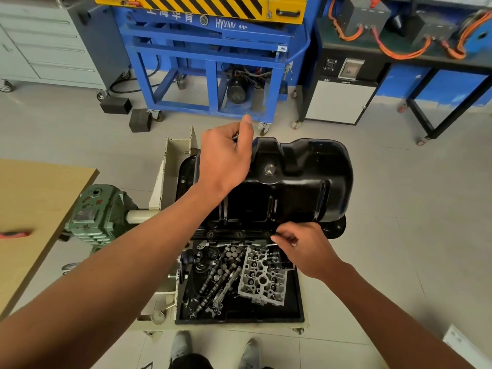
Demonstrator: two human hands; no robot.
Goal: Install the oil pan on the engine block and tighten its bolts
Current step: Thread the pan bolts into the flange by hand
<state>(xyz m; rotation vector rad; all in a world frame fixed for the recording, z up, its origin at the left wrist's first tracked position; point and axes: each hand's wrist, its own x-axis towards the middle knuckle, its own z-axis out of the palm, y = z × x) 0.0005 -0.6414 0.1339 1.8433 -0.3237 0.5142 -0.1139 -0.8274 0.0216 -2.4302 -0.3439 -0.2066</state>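
The glossy black oil pan (300, 182) sits bottom-up on the engine, which it almost wholly hides. Its flange (234, 233) runs along the near edge with three bolts showing in it. My left hand (226, 161) reaches over the pan's far left corner, fingers curled round a small dark metal piece, likely a bolt, beside the thumb. My right hand (303, 243) is at the near flange, thumb and fingertips pinched together at the rim; what they pinch is too small to see.
A black parts tray (295, 302) below the pan holds a camshaft, a cylinder head piece (262, 278) and loose parts. A green gearbox (98, 211) sits at the stand's left, beside a wooden table (34, 209) with a red-handled tool (16, 233). A blue lift cart (213, 62) stands behind.
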